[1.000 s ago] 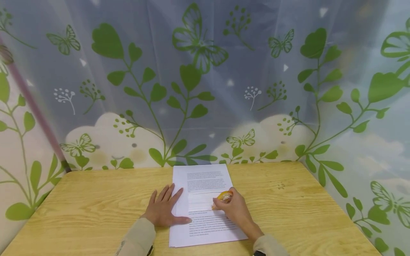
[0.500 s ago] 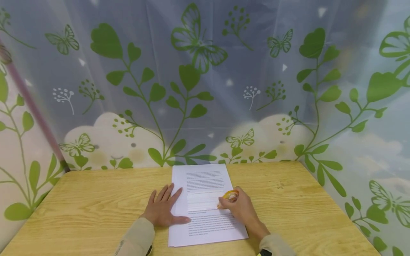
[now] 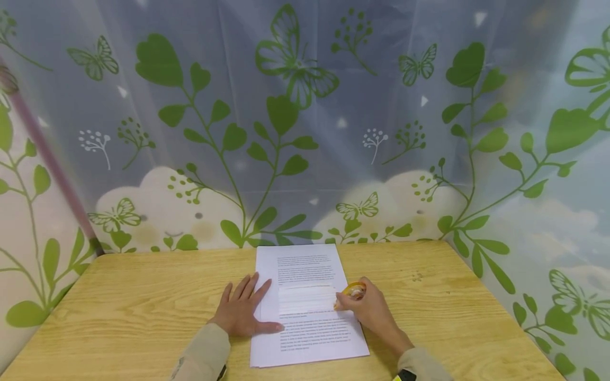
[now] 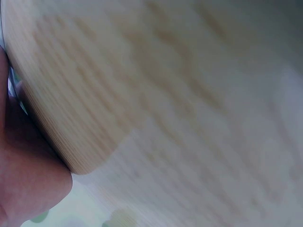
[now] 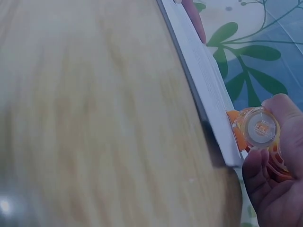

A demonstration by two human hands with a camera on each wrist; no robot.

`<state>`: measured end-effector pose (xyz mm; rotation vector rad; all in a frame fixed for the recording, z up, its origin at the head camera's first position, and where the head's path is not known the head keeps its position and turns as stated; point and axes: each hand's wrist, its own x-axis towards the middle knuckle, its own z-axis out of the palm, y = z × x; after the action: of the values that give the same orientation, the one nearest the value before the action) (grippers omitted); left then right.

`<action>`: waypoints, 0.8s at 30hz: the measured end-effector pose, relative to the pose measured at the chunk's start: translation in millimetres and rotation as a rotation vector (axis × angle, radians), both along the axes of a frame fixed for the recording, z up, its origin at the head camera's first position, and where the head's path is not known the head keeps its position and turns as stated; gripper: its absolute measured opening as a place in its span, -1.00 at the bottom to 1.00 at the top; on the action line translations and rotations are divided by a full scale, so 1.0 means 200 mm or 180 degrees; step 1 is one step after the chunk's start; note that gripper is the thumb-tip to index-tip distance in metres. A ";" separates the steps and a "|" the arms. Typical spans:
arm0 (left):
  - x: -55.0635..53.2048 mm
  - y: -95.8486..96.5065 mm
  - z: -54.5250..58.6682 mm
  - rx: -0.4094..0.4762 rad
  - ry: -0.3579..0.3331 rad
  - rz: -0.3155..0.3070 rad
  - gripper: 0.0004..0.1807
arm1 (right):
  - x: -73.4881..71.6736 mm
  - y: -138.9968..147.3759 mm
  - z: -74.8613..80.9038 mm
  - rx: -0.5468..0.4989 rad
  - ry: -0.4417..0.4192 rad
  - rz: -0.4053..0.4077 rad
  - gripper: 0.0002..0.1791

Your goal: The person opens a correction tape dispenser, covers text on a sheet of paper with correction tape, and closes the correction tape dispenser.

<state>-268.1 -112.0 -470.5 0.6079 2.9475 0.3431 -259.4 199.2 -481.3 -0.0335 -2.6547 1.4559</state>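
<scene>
A stack of printed paper [image 3: 267, 349] lies on the wooden table [image 3: 167, 296]. My left hand [image 3: 244, 312] rests flat on its left edge, fingers spread and thumb reaching over the page. My right hand [image 3: 376, 315] pinches an orange correction tape [image 3: 355, 291] between thumb and fingers at the page's right side. In the right wrist view the correction tape [image 5: 258, 128] shows its clear round casing, its orange end right at the paper. White bands [image 3: 305, 300] run across the middle of the page where text lines are covered. The left wrist view shows only part of the left hand [image 4: 33, 175].
A curtain [image 3: 200, 159] printed with leaves and butterflies stands behind the table and along both sides. The stack's far edge lies near the table's back edge. A small floral mark [image 3: 417, 277] shows on the tabletop at right.
My right hand has drawn the correction tape rightward across the page, from the middle of the text toward its right edge. My left hand has stayed in place.
</scene>
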 end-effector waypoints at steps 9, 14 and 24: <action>0.00 0.00 0.00 -0.0008 0.0031 -0.0022 0.18 | 0.00 0.05 0.01 -0.0076 -0.0112 0.0014 -0.51; 0.00 0.00 -0.01 -0.0012 0.0039 -0.0023 0.18 | 0.00 0.06 0.01 -0.0237 -0.0171 0.0027 -0.53; 0.00 0.00 0.00 -0.0026 0.0041 -0.0032 0.19 | 0.00 0.08 0.00 -0.0578 -0.0224 0.0002 -0.55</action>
<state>-268.2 -112.4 -471.0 0.6260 2.9555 0.3270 -259.7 214.2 -481.6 -0.1011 -2.5665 1.7220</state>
